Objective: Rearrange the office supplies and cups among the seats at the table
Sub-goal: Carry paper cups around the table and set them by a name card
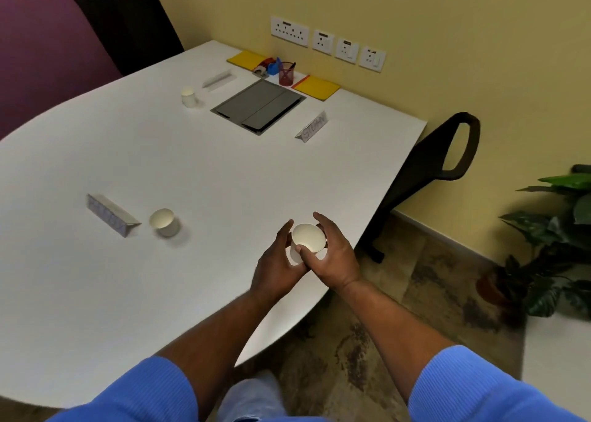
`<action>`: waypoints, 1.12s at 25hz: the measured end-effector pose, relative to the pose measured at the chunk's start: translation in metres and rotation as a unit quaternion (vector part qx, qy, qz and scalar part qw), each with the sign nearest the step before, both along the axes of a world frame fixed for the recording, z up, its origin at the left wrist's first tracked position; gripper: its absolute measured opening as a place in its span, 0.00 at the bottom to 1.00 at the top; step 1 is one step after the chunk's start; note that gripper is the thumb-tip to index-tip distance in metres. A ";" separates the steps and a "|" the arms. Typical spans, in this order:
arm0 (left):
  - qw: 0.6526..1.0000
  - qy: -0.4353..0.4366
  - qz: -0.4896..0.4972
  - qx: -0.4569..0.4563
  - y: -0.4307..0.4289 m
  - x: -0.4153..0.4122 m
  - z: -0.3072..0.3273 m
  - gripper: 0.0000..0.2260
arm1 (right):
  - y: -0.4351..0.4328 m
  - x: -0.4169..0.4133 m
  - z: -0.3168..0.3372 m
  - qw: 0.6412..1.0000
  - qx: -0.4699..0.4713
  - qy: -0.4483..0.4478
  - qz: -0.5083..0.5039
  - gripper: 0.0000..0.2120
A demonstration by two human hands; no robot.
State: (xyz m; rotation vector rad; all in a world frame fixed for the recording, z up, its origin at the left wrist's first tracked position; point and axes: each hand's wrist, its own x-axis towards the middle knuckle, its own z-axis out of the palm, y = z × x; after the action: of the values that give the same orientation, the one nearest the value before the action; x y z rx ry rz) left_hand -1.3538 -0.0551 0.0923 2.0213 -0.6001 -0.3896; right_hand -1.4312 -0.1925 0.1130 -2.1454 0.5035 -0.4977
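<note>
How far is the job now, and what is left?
Two seats look served: one white paper cup stands by the far folded name card, a second cup by the near card. The left hand and right hand hold a third paper cup. The right card lacks one, and yellow folders and red mesh pen holder sit grouped by the wall.

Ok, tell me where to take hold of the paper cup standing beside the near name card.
Wrap the side wall of the paper cup just under its rim, coming from its right: it stands upright, mouth open, and the name card lies close on its left, so that side is likely cramped.
</note>
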 end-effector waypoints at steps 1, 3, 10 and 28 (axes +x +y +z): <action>1.000 -0.005 0.001 0.001 -0.015 0.001 -0.001 0.43 | -0.015 0.000 0.000 1.000 0.003 -0.004 -0.003 0.38; 1.000 -0.012 0.005 -0.005 -0.047 0.006 -0.003 0.39 | -0.042 0.003 0.000 1.000 0.010 -0.007 -0.007 0.38; 0.997 -0.036 -0.011 -0.064 -0.186 0.045 -0.003 0.28 | -0.174 0.033 0.003 1.000 0.002 0.006 -0.011 0.41; 0.979 -0.085 0.165 -0.078 -0.488 0.122 0.046 0.30 | -0.504 0.173 0.049 0.980 -0.062 -0.019 0.186 0.43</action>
State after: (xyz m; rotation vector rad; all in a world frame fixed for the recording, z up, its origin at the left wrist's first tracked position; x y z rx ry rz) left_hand -1.2322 -0.5434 0.1383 1.9684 -0.3727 0.0287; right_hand -1.2585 -0.6963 0.1625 -2.2748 0.0432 -0.3652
